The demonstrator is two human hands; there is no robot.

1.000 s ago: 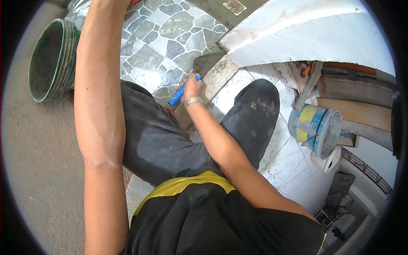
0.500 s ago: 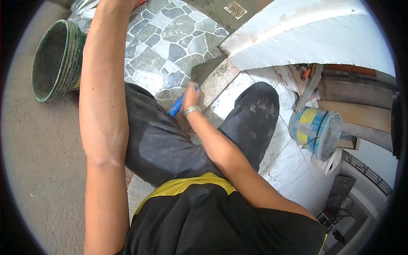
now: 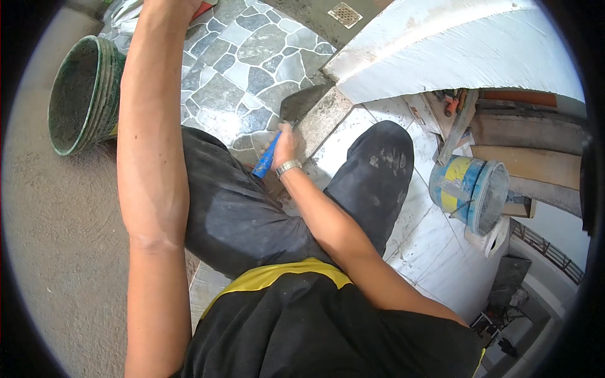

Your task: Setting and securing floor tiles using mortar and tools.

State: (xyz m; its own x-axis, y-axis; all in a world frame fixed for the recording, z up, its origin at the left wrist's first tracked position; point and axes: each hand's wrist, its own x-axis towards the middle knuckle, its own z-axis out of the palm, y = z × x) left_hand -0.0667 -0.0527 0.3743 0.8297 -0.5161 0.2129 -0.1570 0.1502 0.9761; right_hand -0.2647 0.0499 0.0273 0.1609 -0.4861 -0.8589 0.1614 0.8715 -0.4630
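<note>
My right hand (image 3: 286,146), with a metal watch on its wrist, is closed around the blue handle of a trowel (image 3: 267,157). The grey blade reaches up and right from the fist, over the edge of the stone-patterned tiles (image 3: 217,92) beside a rough concrete strip (image 3: 326,118). Stretched forward along the left, my other arm ends in my left hand (image 3: 176,4) at the top edge, where its fingers are cut off. A bit of something red-orange (image 3: 203,9) shows beside that hand; whether it is held cannot be made out.
On the left a mortar-stained green bucket (image 3: 94,94) lies tipped on rough cement floor (image 3: 69,252). A blue and yellow bucket (image 3: 463,189) is at the right, near wooden boards (image 3: 529,138). White tiles (image 3: 416,233) surround my right knee. A white ledge (image 3: 441,50) and drain grate (image 3: 345,14) lie ahead.
The trowel has shifted slightly, its handle now turned a little and its blade plainer to see by the concrete strip. My left arm has barely moved.
</note>
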